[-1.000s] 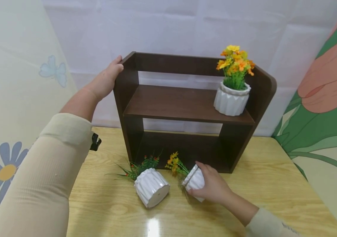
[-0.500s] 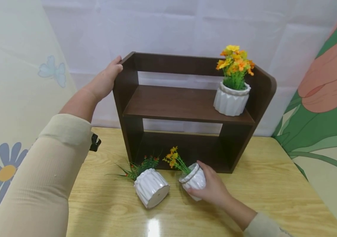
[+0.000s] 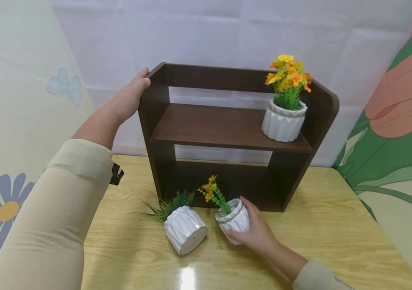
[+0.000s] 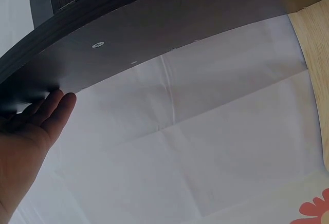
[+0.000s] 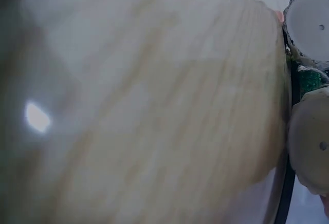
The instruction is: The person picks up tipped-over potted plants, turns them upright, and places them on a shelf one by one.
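Observation:
My right hand (image 3: 254, 229) grips a small white ribbed flowerpot (image 3: 235, 221) from its right side, thumb in front. The pot leans left, and yellow-orange flowers (image 3: 211, 190) on green stems stick out of it. Just left of it, a second white flowerpot (image 3: 185, 229) lies tipped over, base toward me, with red-dotted greenery (image 3: 175, 203). My left hand (image 3: 129, 98) rests against the upper left side panel of a dark brown shelf (image 3: 227, 125); its fingers (image 4: 60, 118) lie along the outer face in the left wrist view. In the right wrist view, two round pot bases (image 5: 311, 142) show at the right edge.
A third white flowerpot (image 3: 283, 121) with orange and yellow flowers stands upright at the right end of the upper shelf board. The shelf stands on a wood-grain table (image 3: 336, 225). Behind it hangs a pale cloth (image 3: 206, 36); a painted flower backdrop (image 3: 394, 112) is at the right.
My right hand has turned the held flowerpot more upright and shifted it slightly left, its flowers rising with it. The left hand and the tipped pot have stayed in place.

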Tool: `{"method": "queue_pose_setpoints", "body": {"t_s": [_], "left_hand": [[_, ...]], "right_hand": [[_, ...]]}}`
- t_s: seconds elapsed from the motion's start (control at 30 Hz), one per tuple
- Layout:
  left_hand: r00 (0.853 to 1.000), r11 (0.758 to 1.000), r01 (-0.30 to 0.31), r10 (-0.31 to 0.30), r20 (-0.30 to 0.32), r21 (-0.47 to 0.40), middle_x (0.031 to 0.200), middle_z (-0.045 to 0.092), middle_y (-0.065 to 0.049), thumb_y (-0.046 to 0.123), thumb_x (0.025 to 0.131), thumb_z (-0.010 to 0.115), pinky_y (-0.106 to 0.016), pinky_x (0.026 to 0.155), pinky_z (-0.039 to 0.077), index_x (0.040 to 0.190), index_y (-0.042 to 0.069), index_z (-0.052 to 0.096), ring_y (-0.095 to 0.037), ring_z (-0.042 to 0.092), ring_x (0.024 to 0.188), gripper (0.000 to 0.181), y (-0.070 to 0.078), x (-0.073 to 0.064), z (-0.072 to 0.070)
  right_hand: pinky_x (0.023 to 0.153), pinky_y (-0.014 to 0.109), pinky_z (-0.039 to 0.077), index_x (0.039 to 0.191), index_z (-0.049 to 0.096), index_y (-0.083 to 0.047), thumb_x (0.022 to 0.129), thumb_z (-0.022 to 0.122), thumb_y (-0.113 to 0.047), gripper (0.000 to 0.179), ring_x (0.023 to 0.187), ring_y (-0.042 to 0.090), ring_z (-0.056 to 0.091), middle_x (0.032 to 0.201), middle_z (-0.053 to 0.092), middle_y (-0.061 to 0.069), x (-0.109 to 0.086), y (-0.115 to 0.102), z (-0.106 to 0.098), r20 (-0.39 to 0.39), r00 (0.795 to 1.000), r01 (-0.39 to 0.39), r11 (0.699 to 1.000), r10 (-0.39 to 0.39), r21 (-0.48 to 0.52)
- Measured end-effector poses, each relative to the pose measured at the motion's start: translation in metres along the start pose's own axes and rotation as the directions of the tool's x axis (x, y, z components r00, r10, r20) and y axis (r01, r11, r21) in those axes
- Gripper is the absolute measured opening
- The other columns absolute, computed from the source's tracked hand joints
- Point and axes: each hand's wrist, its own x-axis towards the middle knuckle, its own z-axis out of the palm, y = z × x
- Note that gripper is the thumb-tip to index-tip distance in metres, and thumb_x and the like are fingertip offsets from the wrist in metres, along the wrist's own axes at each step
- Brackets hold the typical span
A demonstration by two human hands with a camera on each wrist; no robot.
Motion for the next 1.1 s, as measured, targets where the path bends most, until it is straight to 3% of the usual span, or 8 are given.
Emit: {"method": "queue_pose_setpoints", "body": {"t_s": [0.23,0.43,0.67,0.97,1.1], "left_hand": [[1.0,1.0,0.0,0.0,0.0,-0.001,0.166,-0.013,0.003,0.048,0.099,0.007,-0.059,0.121,-0.002,0.156,0.032,-0.013,-0.023,-0.011,0.153,0.064,-0.001,0.0,0.0],[1.0,1.0,0.002,-0.002,0.002,-0.001,0.166,-0.013,0.003,0.05,0.099,0.006,-0.061,0.12,-0.002,0.156,0.033,-0.014,-0.024,-0.011,0.153,0.063,-0.002,0.0,0.0],[1.0,1.0,0.003,-0.003,0.005,-0.003,0.166,-0.014,0.004,0.051,0.099,0.007,-0.063,0.119,-0.002,0.156,0.035,-0.014,-0.024,-0.013,0.153,0.063,-0.001,0.001,0.0],[1.0,1.0,0.003,-0.003,0.005,0.01,0.165,-0.015,0.006,0.053,0.099,0.007,-0.065,0.118,-0.002,0.155,0.036,-0.015,-0.023,-0.014,0.153,0.063,0.001,-0.001,0.0],[1.0,1.0,0.004,-0.004,0.002,0.005,0.165,-0.013,0.005,0.05,0.098,0.008,-0.059,0.12,-0.002,0.156,0.034,-0.014,-0.021,-0.012,0.153,0.064,0.001,0.0,0.0]], "right_hand": [[0.098,0.052,0.047,0.151,0.035,-0.014,0.062,0.091,-0.029,0.106,0.122,0.034,0.053,0.146,0.046,0.016,-0.003,0.005,-0.001,0.0,1.0,-0.002,0.998,0.002,0.066],[0.098,0.048,0.046,0.152,0.033,-0.014,0.06,0.093,-0.026,0.111,0.12,0.032,0.054,0.144,0.047,0.016,-0.005,0.008,-0.004,0.021,1.0,-0.02,0.994,0.018,0.106],[0.102,0.056,0.044,0.154,0.029,-0.015,0.058,0.094,-0.03,0.117,0.126,0.036,0.051,0.146,0.045,0.017,-0.007,0.01,-0.009,0.052,0.998,-0.025,0.996,0.02,0.088],[0.104,0.052,0.041,0.155,0.025,-0.014,0.058,0.095,-0.026,0.12,0.127,0.035,0.051,0.143,0.048,0.018,-0.007,0.015,-0.015,0.105,0.994,-0.042,0.993,0.031,0.112],[0.103,0.051,0.042,0.155,0.025,-0.014,0.058,0.095,-0.023,0.12,0.126,0.034,0.05,0.143,0.048,0.017,-0.009,0.016,-0.017,0.117,0.992,-0.054,0.989,0.038,0.136]]}}
